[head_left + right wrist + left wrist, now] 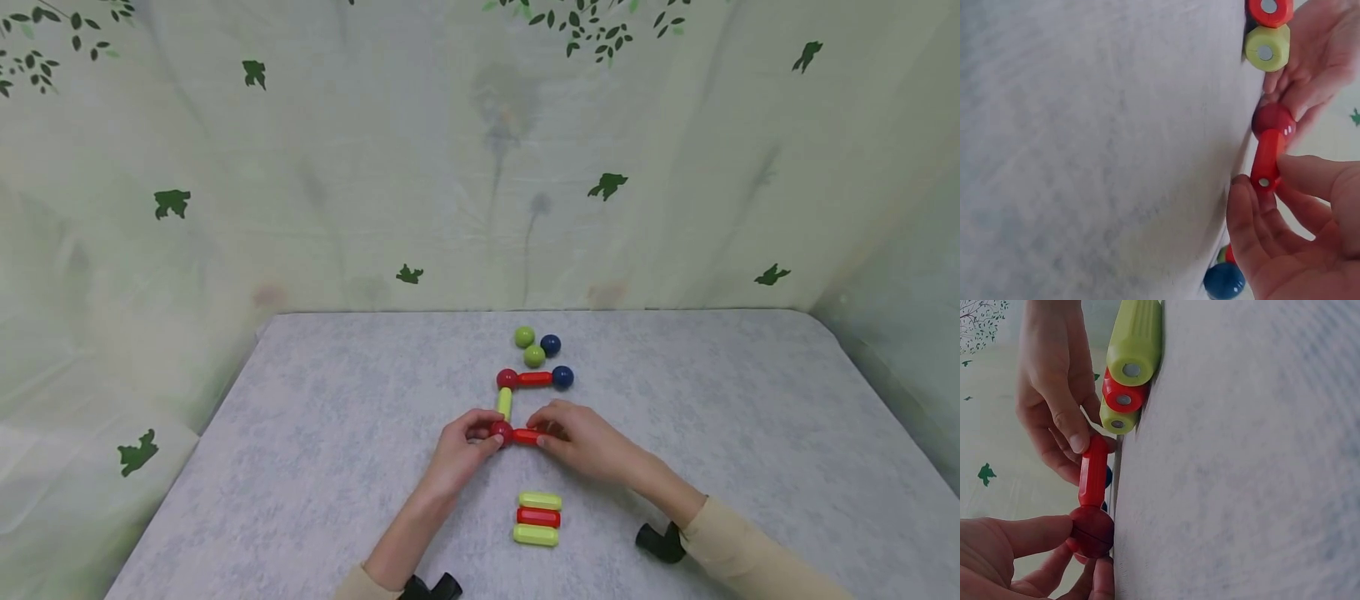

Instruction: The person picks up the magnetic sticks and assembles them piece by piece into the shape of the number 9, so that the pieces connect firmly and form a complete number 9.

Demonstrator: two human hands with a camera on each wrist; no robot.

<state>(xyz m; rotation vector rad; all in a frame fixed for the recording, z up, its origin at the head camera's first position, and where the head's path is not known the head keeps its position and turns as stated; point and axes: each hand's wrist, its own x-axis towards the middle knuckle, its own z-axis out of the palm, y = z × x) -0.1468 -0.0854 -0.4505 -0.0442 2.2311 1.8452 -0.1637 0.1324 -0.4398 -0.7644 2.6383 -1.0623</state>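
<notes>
My left hand (pixel 461 451) pinches a dark red ball (pixel 501 432) between thumb and fingers. With its thumb and fingers, my right hand (pixel 581 439) holds a red magnetic rod (pixel 527 437), whose inner end touches that ball. A silvery disc shows on the rod's free end in the right wrist view. From the held ball a yellow-green rod (pixel 505 404) runs back to another dark red ball (pixel 507 379). There a second red rod (pixel 535 379) joins it to a blue ball (pixel 562 377) on the right.
Nearer the front lie three loose rods side by side: a yellow-green rod (pixel 540 501), a red rod (pixel 538 517) and another yellow-green rod (pixel 536 535). Behind the joined pieces sit two green balls (pixel 524 337) and a blue ball (pixel 551 345). A printed curtain hangs behind the table (pixel 360 367).
</notes>
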